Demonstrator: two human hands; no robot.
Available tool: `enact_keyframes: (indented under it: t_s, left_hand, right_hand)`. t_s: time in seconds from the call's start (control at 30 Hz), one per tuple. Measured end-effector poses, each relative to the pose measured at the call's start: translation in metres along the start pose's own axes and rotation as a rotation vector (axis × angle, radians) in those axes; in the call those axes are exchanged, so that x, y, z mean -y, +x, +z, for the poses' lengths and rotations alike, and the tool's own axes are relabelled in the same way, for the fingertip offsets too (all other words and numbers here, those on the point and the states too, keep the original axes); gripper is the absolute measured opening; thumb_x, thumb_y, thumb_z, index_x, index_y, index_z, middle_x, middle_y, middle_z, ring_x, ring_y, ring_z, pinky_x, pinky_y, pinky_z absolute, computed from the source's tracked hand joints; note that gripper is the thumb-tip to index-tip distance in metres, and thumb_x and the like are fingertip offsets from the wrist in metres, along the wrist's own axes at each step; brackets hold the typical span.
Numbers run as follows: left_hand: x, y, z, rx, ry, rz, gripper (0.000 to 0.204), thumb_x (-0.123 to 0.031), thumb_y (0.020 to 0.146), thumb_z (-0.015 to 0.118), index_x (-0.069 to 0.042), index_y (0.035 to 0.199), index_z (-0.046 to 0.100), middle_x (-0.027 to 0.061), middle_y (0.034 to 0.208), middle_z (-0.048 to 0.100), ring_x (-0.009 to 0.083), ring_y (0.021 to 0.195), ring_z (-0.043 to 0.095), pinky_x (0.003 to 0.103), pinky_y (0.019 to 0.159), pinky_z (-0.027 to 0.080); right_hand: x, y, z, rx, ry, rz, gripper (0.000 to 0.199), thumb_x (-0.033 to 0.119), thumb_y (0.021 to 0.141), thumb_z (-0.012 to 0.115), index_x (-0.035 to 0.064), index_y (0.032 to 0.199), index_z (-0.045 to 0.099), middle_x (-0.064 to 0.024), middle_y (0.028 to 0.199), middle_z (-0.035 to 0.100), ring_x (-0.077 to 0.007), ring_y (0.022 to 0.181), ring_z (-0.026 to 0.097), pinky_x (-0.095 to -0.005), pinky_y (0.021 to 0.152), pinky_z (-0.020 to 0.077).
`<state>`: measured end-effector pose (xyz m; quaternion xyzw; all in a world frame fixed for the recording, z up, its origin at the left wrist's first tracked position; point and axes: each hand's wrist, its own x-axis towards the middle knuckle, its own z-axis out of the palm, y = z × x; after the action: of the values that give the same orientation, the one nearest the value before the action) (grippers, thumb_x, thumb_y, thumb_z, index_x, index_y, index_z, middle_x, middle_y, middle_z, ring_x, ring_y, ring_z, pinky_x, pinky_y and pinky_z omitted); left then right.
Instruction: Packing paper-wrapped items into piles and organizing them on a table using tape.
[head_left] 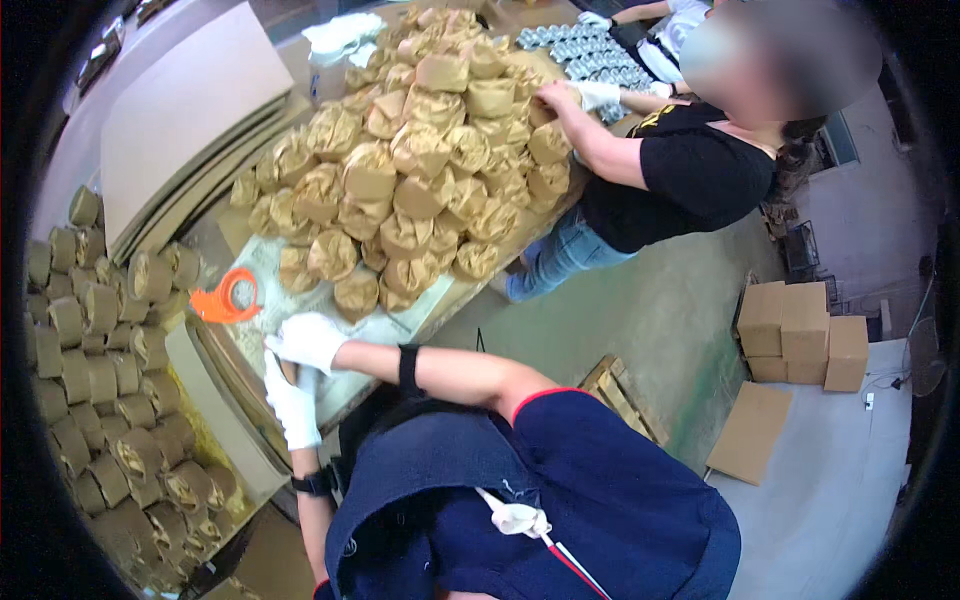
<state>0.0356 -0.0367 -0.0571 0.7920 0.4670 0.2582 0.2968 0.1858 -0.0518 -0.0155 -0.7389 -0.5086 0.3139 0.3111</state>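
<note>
Left hand (293, 400) and right hand (308, 340), white-gloved, pressed together at table edge (225, 365), fingers curled; held item not discernible. Orange tape dispenser (228, 296) near. Brown paper-wrapped bundles (410, 170) heaped mid-table; more rows (95, 350) left.

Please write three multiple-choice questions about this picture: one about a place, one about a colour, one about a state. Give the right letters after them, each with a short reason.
1. Where does the orange plastic tape dispenser lie?
A. on the table, left of the heap of brown paper-wrapped bundles
B. on the stacked cardboard boxes
C. on the green floor

2. What colour are the gloves on the wearer's hands?
A. black
B. white
C. yellow

3. What state is the wearer's right hand in?
A. raised high over the heap
B. gripping the tape dispenser
C. resting at the table edge close to the left hand

Answers: 1 A, the dispenser sits on the tabletop beside the heap's left lower end. 2 B, both gloves show white. 3 C, the two gloved hands meet at the near edge, apart from the dispenser.
</note>
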Motion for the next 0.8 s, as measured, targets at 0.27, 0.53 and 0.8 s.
enact_keyframes:
  t_s: [0.27,0.53,0.8]
  left_hand:
    - [-0.035,0.012,-0.025,0.538,-0.057,0.004,0.106,-0.017,0.071,0.078,-0.015,0.16,0.021,0.0218,0.14,0.054,0.0367,0.121,0.059,0.043,0.099,0.051]
    - [-0.021,-0.003,0.001,0.297,-0.04,0.015,0.078,-0.022,0.085,0.07,-0.013,0.155,0.037,0.0208,0.141,0.051,0.0369,0.128,0.052,0.043,0.107,0.043]
    - [-0.012,-0.002,-0.041,0.111,-0.264,-0.353,0.071,-0.017,0.085,0.072,-0.007,0.149,0.044,0.0191,0.144,0.053,0.0302,0.13,0.052,0.04,0.11,0.042]
  right_hand:
    - [-0.024,-0.05,-0.036,0.095,-0.08,0.133,0.067,0.065,0.094,0.043,0.0075,0.078,0.075,-0.0171,0.07,0.069,-0.0361,0.068,0.069,-0.047,0.063,0.0522]
    - [-0.041,-0.05,-0.041,0.18,-0.006,0.177,0.082,0.073,0.093,0.038,0.0016,0.075,0.074,-0.0201,0.069,0.067,-0.0362,0.068,0.068,-0.0475,0.065,0.0524]
    - [-0.043,-0.037,-0.021,0.214,0.043,-0.062,0.078,0.069,0.097,0.034,0.0055,0.076,0.075,-0.0186,0.076,0.071,-0.0371,0.073,0.069,-0.0475,0.07,0.054]
